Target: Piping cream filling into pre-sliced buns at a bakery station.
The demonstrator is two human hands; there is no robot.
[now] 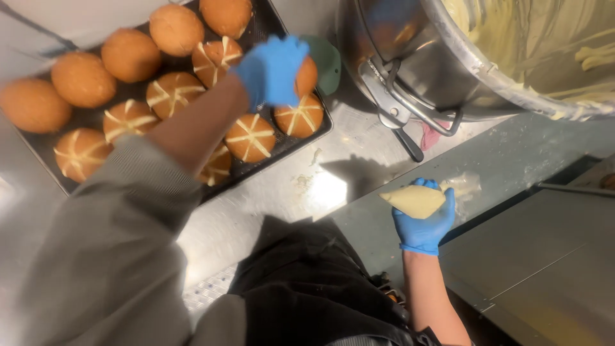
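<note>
Left hand (272, 69), in a blue disposable glove, is reaching over the dark rectangular baking tray (40, 148). Its grip is closing around one round golden-brown bun (306, 77) at the tray's near right corner; fingers are wrapping the bun's left side, and the bun is showing only at its right edge. Whether the bun is lifted or resting on the tray, cannot tell. A grey sleeve is covering the forearm up to the elbow.

Right hand (424, 221), also blue-gloved, is holding a clear plastic piping bag filled with pale yellow cream (418, 198). The grip is wrapping tight round the bag from below, the filled cone pointing left, the loose twisted end trailing right. The bag is hanging in the air above the edge of the stainless steel worktop (301, 192), well apart from the tray.

The tray is carrying more buns: plain ones (83, 79) along the far side, and ones piped with pale crossed lines (251, 137) along the near side.

A large stainless steel mixing bowl (423, 77) is standing at upper right, pale yellow cream (532, 38) smeared on its inner wall. A green item is lying between tray and bowl, partly hidden.
</note>
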